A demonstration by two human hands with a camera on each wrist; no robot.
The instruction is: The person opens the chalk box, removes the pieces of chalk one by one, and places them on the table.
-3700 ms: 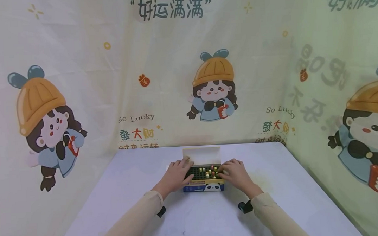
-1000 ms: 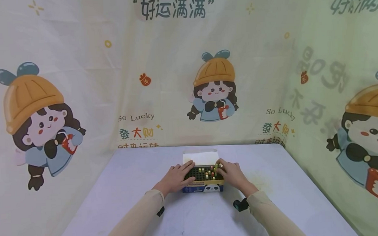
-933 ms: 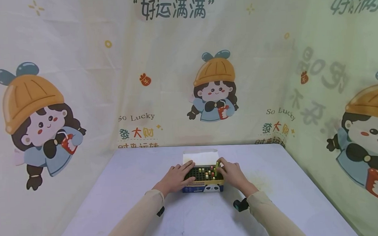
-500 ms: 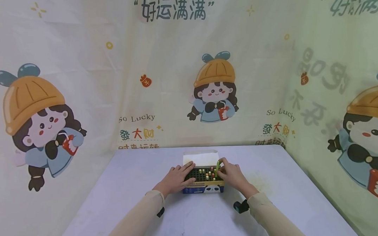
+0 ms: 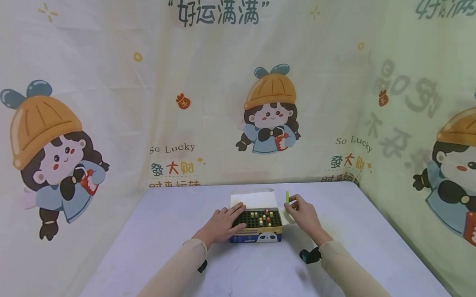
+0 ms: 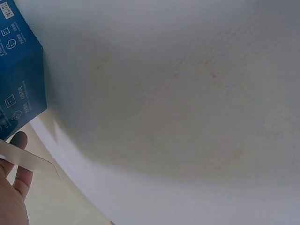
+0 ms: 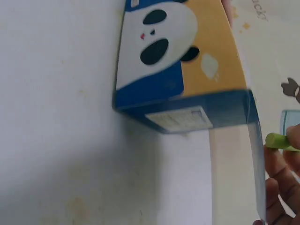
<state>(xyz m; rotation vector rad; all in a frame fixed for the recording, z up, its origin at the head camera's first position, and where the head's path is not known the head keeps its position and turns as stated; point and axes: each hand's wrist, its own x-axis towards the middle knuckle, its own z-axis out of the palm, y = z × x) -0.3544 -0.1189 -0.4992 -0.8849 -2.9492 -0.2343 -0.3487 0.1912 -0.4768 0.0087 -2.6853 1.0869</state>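
A blue and yellow panda box stands with its top open in the middle of the table. Inside is a black grid insert, with several coloured stick ends showing, mostly toward the right. My left hand holds the box's left end, fingers at the back and thumb over the front edge. Off the box's right end, my right hand pinches a slim green stick upright. In the right wrist view this green stick shows a flat round end; whether it is crayon or chalk is unclear.
The white lid is raised behind the box. A pale side flap sticks out at its right, below my right hand. The white table ends at a cartoon-printed cloth behind and to the sides.
My right hand has drawn the green stick up out of the grid's right end and carried it right, past the box's edge. My left hand has stayed on the box.
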